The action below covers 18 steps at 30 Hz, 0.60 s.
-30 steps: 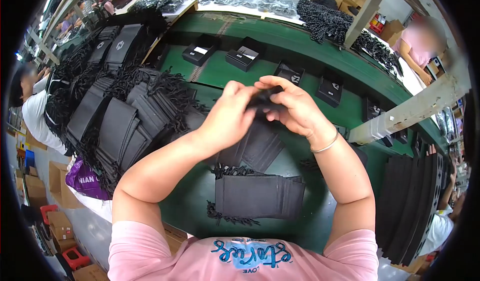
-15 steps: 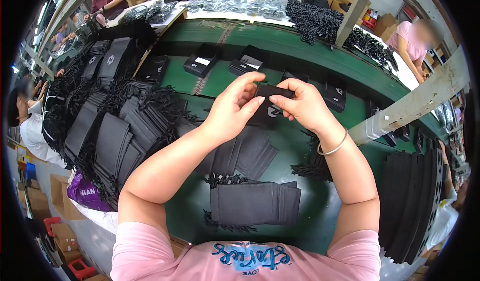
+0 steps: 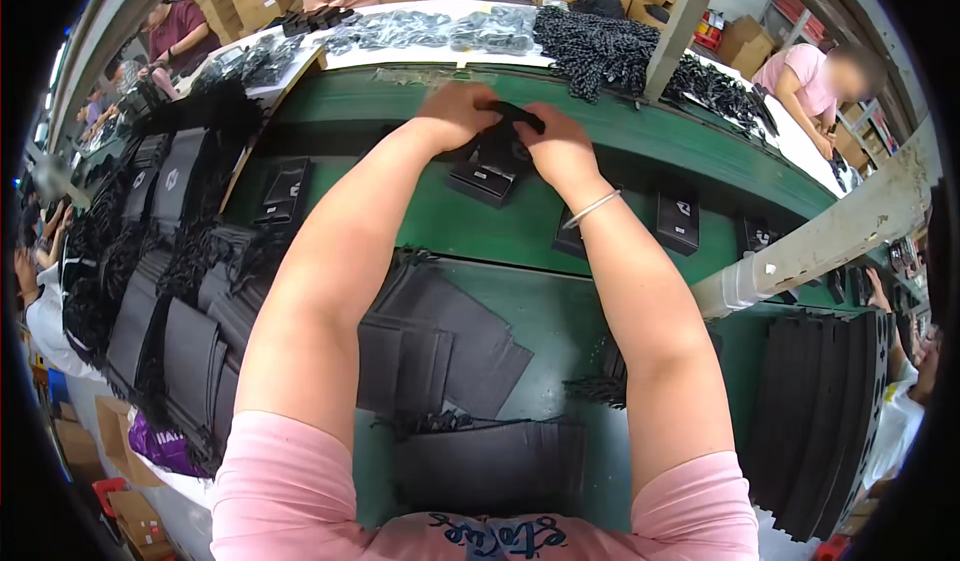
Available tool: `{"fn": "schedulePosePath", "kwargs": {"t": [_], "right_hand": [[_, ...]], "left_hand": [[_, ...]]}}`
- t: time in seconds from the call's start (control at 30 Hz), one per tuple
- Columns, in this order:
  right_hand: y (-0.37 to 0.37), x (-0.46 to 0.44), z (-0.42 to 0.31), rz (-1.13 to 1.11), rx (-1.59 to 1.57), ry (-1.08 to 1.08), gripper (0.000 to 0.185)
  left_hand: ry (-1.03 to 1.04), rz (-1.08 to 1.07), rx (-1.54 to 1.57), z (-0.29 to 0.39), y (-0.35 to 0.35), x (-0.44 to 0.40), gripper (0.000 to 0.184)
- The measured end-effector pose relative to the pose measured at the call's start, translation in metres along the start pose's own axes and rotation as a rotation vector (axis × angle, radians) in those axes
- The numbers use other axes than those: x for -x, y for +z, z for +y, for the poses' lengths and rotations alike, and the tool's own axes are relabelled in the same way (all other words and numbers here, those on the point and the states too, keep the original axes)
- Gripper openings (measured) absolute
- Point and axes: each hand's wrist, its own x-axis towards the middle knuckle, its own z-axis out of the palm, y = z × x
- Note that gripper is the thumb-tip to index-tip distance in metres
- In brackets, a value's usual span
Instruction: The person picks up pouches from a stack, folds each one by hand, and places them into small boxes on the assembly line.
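Both arms reach forward over the green conveyor belt (image 3: pixel 400 216). Between my left hand (image 3: pixel 458 116) and my right hand (image 3: pixel 560 146) hangs a black pouch (image 3: pixel 515 121), its top edge held by the fingers of both. The pouch is just above an open black box (image 3: pixel 480 183) on the belt and partly hides it. Nearer my body, flat black pouches (image 3: pixel 470 341) lie spread on the green work surface, with a further stack (image 3: pixel 490 461) close to my shirt.
Heaps of corded black pouches (image 3: pixel 190 361) fill the left side. A metal post (image 3: pixel 830 236) slants across the right, above stacked black strips (image 3: pixel 810 411). More boxes (image 3: pixel 677 223) sit along the belt. Co-workers are at the far white table (image 3: pixel 420 31).
Both hands have moved forward with the black pouch, from above the near edge of the belt to over an open box. The view has shifted, and the boxes sit differently in it.
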Motion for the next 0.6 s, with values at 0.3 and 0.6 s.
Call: {"fn": "schedulePosePath", "kwargs": {"t": [0.3, 0.6], "right_hand": [[-0.001, -0.018, 0.015, -0.114, 0.074, 0.045, 0.024], [-0.02, -0.023, 0.03, -0.26, 0.005, 0.219, 0.027]], "left_hand": [[0.055, -0.022, 0.091, -0.018, 0.02, -0.022, 0.022], [0.046, -0.073, 0.094, -0.011, 0.037, -0.032, 0.021]]}}
